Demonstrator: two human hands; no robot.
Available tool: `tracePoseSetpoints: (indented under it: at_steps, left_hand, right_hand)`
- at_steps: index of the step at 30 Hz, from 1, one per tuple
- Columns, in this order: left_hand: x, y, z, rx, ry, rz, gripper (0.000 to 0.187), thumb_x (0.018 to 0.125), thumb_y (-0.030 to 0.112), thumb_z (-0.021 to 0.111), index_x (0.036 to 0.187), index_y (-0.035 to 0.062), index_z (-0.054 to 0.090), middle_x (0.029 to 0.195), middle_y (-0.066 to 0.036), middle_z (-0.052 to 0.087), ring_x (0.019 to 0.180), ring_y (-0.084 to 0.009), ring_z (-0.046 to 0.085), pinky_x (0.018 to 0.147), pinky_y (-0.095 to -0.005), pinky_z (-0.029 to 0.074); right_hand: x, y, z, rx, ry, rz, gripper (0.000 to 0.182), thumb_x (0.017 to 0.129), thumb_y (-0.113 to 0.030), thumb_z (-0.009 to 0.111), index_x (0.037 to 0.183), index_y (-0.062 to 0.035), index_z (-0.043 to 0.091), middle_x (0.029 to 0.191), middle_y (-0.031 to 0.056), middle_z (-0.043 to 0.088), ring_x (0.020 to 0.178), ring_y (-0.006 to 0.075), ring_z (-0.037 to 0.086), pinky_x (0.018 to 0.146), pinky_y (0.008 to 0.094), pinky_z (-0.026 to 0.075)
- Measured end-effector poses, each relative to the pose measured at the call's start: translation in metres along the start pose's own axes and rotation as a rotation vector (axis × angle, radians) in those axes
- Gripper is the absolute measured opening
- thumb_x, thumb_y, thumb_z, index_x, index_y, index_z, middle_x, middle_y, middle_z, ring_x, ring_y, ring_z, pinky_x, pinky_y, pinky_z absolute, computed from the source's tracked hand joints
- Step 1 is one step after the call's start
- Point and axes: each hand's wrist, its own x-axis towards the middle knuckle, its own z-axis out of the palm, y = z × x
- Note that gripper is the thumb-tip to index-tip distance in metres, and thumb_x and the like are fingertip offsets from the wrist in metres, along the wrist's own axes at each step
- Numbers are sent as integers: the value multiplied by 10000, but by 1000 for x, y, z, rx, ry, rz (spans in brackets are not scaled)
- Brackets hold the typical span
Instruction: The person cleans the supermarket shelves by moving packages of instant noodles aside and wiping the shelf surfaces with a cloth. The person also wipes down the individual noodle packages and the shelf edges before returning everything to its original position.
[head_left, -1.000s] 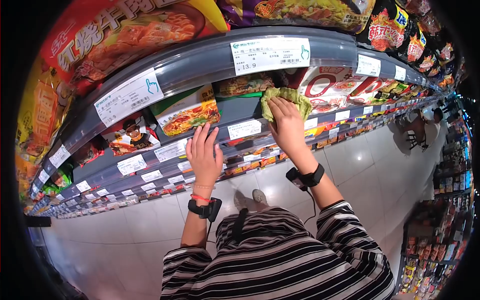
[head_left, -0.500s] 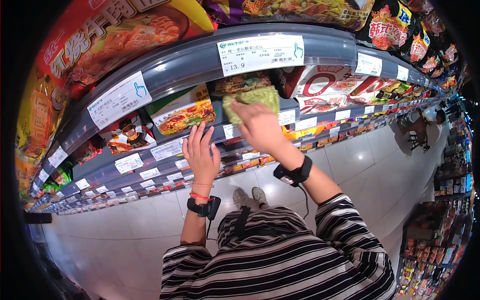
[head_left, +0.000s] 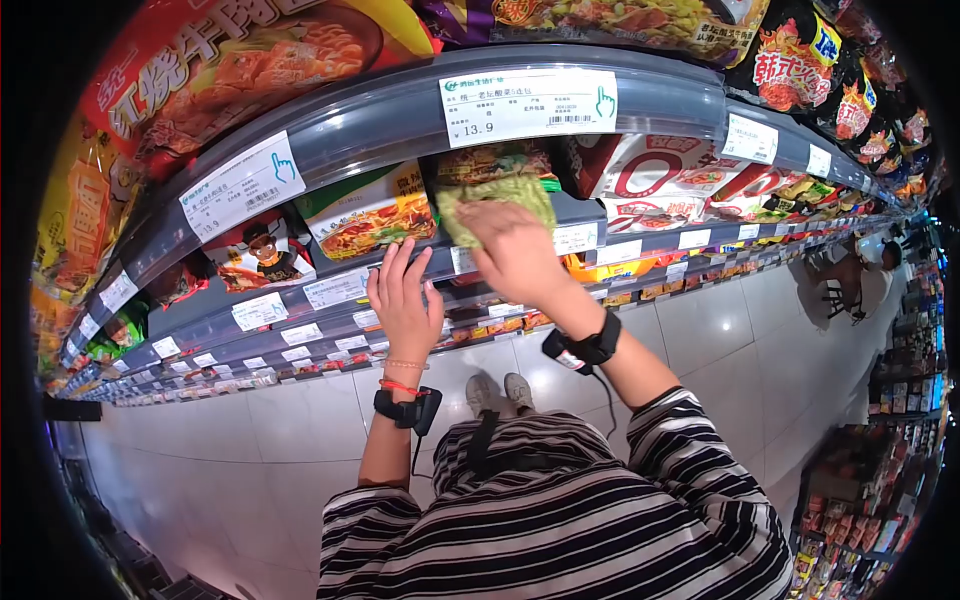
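Note:
My right hand (head_left: 515, 255) presses its fingers onto a yellow-green cloth (head_left: 520, 194), bunched on the second shelf at the front of a gap between packs. The hand partly hides the cloth. My left hand (head_left: 405, 298) rests at the front edge of the same shelf with its fingers apart. It holds nothing. Just behind its fingertips stands a green-and-white noodle pack (head_left: 365, 212). A dark patterned pack (head_left: 495, 160) lies behind the cloth.
Above, a grey shelf edge (head_left: 660, 95) carries a large price tag (head_left: 530, 103) and bears big noodle bags (head_left: 270, 60). Red-and-white packs (head_left: 655, 170) stand to the right. More shelves continue below. In the aisle at right, a person (head_left: 845, 270) is near a stool.
My right hand and the cloth have shifted slightly left. My left hand stays at the shelf edge. The view has moved a little.

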Motion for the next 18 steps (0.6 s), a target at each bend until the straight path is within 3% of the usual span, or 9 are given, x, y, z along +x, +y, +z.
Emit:
tracePoseSetpoints:
  at_steps: [4, 12, 15, 18]
  left_hand:
    - [0, -2, 0, -7, -14, 7, 448, 818, 65, 517, 1263, 117, 514, 1400, -82, 457, 1351, -285, 363, 1107, -477, 183]
    - [0, 0, 1, 27, 15, 4, 482, 798, 78, 553, 1274, 147, 517, 1396, -56, 460, 1335, -263, 388, 1095, -459, 210]
    - [-1, 1, 2, 13, 2, 3, 463, 810, 69, 528, 1269, 123, 506, 1397, -81, 455, 1347, -281, 369, 1100, -483, 191]
    - [-1, -2, 2, 13, -2, 9, 454, 815, 63, 516, 1267, 111, 501, 1398, -93, 453, 1352, -290, 360, 1102, -494, 184]
  right_hand:
    - [-18, 27, -44, -77, -107, 192, 361, 776, -127, 580, 1111, -3, 631, 1064, 156, 667, 997, 334, 617, 916, 422, 461]
    - [2, -4, 3, -43, -12, 66, 365, 756, -156, 578, 1085, -7, 633, 1074, 123, 658, 994, 297, 591, 935, 411, 420]
    - [-7, 3, -3, 71, 13, -49, 388, 752, -111, 560, 1124, -17, 612, 1136, 128, 641, 1031, 314, 571, 950, 421, 408]
    - [-22, 27, -32, 48, -32, -14, 402, 728, -76, 540, 1121, -14, 603, 1139, 131, 634, 1023, 329, 565, 939, 426, 407]
